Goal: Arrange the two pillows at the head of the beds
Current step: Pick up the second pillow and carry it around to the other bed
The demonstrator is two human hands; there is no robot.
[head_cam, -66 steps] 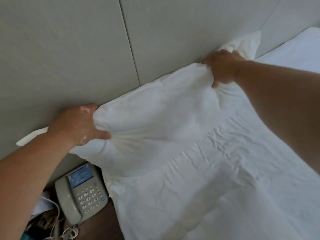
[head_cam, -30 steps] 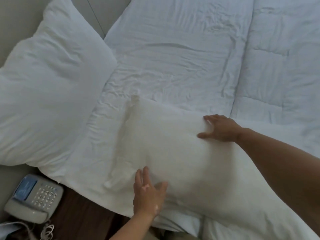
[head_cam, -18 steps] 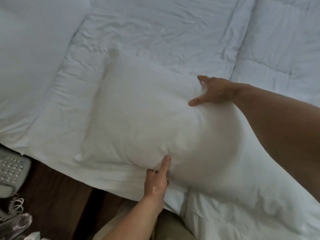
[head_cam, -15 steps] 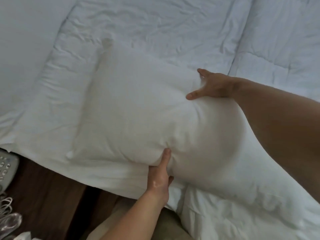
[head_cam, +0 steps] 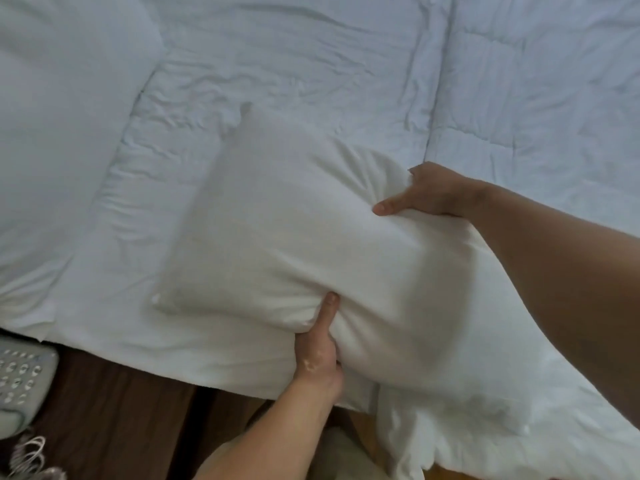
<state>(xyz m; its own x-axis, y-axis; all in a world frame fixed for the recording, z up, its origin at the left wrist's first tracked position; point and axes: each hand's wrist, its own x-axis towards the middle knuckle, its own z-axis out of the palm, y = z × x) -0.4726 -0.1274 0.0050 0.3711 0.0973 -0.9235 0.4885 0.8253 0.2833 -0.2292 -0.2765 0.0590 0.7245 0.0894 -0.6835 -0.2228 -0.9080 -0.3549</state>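
Observation:
A white pillow (head_cam: 277, 230) lies across the near side of the bed, its left end raised a little off the bedding. My left hand (head_cam: 317, 344) grips its near edge from below, thumb pressed into the fabric. My right hand (head_cam: 429, 197) pinches its far edge, bunching the cover into folds. A second white pillow (head_cam: 59, 109) rests at the upper left, at the head of the bed.
The white duvet (head_cam: 346, 64) covers the bed, with a seam running down at the right. A grey desk phone (head_cam: 20, 375) with a coiled cord sits on the dark wooden nightstand (head_cam: 114, 410) at the lower left, beside the bed's edge.
Both hands have closed on the near pillow: first they lay flat on it, now they pinch its edges and it has lifted slightly. The view has shifted right, showing the phone and second pillow again.

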